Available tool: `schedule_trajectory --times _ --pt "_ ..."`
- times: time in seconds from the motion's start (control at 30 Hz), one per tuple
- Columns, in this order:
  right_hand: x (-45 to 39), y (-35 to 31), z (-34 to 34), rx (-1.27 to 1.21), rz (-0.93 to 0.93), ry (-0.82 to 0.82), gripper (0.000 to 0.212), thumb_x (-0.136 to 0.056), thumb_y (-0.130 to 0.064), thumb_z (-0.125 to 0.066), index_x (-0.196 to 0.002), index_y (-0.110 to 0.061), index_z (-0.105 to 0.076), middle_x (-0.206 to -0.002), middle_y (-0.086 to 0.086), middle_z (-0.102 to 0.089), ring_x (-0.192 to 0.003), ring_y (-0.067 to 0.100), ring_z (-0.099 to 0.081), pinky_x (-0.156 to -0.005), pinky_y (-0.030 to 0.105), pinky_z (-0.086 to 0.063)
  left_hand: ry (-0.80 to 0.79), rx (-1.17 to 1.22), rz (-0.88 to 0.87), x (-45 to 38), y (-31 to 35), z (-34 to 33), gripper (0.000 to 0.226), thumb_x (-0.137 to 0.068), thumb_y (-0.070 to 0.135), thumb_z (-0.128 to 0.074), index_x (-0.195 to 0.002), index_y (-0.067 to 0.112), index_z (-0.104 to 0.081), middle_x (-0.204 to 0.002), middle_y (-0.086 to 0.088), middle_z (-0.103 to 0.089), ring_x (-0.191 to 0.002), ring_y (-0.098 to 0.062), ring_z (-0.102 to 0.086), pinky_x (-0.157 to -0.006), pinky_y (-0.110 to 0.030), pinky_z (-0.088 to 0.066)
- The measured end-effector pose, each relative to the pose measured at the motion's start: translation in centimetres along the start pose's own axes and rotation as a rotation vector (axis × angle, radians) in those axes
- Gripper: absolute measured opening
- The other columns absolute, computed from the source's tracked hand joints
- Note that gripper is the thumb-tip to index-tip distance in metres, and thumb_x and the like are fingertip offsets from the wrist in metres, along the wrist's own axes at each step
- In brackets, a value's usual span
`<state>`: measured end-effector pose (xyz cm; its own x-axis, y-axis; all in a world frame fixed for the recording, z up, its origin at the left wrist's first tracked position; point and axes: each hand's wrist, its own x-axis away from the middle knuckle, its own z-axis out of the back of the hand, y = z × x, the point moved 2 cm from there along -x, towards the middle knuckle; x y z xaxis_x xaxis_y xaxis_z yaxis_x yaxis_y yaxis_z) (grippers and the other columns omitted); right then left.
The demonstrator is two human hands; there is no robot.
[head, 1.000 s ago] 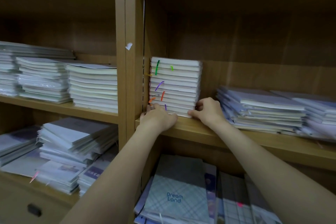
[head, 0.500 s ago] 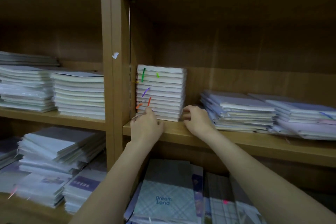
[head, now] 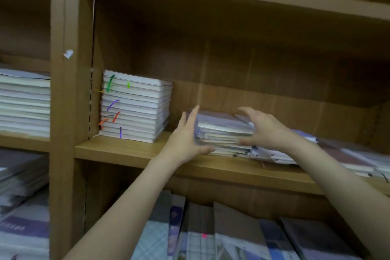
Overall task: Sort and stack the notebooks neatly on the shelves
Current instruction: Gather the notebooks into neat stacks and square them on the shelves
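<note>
Head view: purple notebook stack (head: 223,131) lay between left hand (head: 185,137), flat-fingered against its end, and right hand (head: 266,129), fingers spread at its other side.

Both bare forearms extend forward and upward, converging slightly. Left hand (head: 186,135): fingers straight and together, pointing up, palm facing right, thumb low. Right hand (head: 262,127): fingers spread and gently arched, palm down, thumb tucked beneath. Both slightly blurred.
</note>
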<state>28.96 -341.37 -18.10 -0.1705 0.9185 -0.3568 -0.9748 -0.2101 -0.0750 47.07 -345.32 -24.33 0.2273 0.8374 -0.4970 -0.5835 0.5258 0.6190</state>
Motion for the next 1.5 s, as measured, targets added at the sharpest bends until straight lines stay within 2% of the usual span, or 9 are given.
schedule_trajectory --times 0.17,0.3,0.47,0.67,0.83,1.1,1.27,1.37,1.5 --pt "-1.3 1.8 -3.0 0.099 0.029 -0.055 0.099 -0.077 -0.035 -0.074 -0.150 -0.020 -0.009 -0.154 0.009 -0.018 -0.138 0.029 -0.025 -0.108 0.033 -0.026 0.009 -0.256 0.074 -0.7 -1.0 -1.2 0.095 -0.073 0.034 -0.077 -0.142 0.043 -0.013 -0.157 -0.009 -0.008 -0.139 -0.029 -0.027 -0.105 -0.039 -0.034" --pt "-1.9 1.6 -4.6 0.266 0.022 0.046 0.090 -0.079 -0.039 -0.071 -0.147 -0.019 -0.016 -0.144 0.012 -0.033 -0.127 0.033 -0.033 -0.106 0.037 -0.029 0.067 -0.383 -0.003 -1.1 -1.3 -0.7 0.081 -0.071 0.040 -0.077 -0.133 0.038 -0.026 -0.147 -0.002 -0.033 -0.120 -0.029 -0.050 -0.092 -0.041 -0.046" --pt "-2.8 -0.6 -5.3 0.163 0.092 0.129 0.083 -0.076 -0.031 -0.074 -0.142 -0.019 -0.025 -0.131 0.013 -0.044 -0.122 0.032 -0.040 -0.098 0.038 -0.038 0.140 -0.294 0.023 -1.2 -3.6 1.6 0.077 -0.069 0.032 -0.080 -0.130 0.032 -0.033 -0.120 -0.005 -0.057 -0.106 -0.025 -0.056 -0.082 -0.031 -0.043" --pt "-2.0 -0.3 -6.2 -0.280 -0.031 0.064 0.099 -0.073 -0.032 -0.079 -0.148 -0.025 -0.015 -0.147 0.006 -0.030 -0.132 0.025 -0.034 -0.104 0.033 -0.033 0.086 -0.164 0.128 -0.9 -4.6 2.4 0.088 -0.070 0.026 -0.080 -0.137 0.034 -0.023 -0.126 -0.005 -0.052 -0.115 -0.027 -0.052 -0.082 -0.027 -0.037" --pt "-2.0 -0.7 -6.8 -0.396 -0.103 -0.033 0.104 -0.076 -0.029 -0.076 -0.149 -0.028 -0.002 -0.146 0.008 -0.036 -0.128 0.025 -0.041 -0.098 0.029 -0.036 0.080 -0.181 0.159 -0.7 -4.4 2.4 0.090 -0.075 0.021 -0.077 -0.141 0.035 -0.017 -0.133 -0.010 -0.050 -0.115 -0.030 -0.052 -0.082 -0.028 -0.037" --pt "-1.8 -0.4 -7.7 -0.566 -0.100 0.138 0.095 -0.074 -0.020 -0.079 -0.147 -0.029 -0.020 -0.139 0.003 -0.043 -0.121 0.018 -0.043 -0.089 0.022 -0.033 0.184 -0.232 0.109 0.5 -3.8 1.7 0.084 -0.080 0.017 -0.072 -0.141 0.034 -0.017 -0.110 -0.009 -0.060 -0.087 -0.020 -0.056 -0.073 -0.024 -0.040" --pt "-1.9 -0.4 -7.8 -0.633 -0.063 0.150 0.092 -0.071 -0.017 -0.081 -0.145 -0.032 -0.027 -0.139 0.000 -0.043 -0.120 0.016 -0.043 -0.091 0.022 -0.033 0.172 -0.142 0.075 1.1 -4.3 2.4 0.086 -0.078 0.012 -0.073 -0.140 0.035 -0.019 -0.082 0.011 -0.051 -0.075 -0.007 -0.055 -0.064 -0.013 -0.040" --pt "-2.6 -0.1 -7.7 -0.708 -0.086 0.067 0.093 -0.068 -0.011 -0.082 -0.143 -0.032 -0.029 -0.140 0.000 -0.041 -0.121 0.017 -0.042 -0.097 0.029 -0.036 0.064 0.108 0.121 0.9 -4.9 3.3 0.090 -0.075 0.004 -0.074 -0.138 0.038 -0.021 -0.116 -0.001 -0.056 -0.102 -0.017 -0.059 -0.090 -0.031 -0.049" --pt "-3.8 0.8 -7.9 -0.883 -0.191 -0.036 0.101 -0.060 0.000 -0.084 -0.144 -0.023 -0.031 -0.138 0.003 -0.043 -0.123 0.022 -0.044 -0.106 0.040 -0.038 0.005 0.301 0.179 0.1 -5.5 3.5 0.101 -0.072 -0.006 -0.073 -0.147 0.028 -0.016 -0.138 -0.003 -0.045 -0.128 -0.021 -0.044 -0.107 -0.040 -0.037"
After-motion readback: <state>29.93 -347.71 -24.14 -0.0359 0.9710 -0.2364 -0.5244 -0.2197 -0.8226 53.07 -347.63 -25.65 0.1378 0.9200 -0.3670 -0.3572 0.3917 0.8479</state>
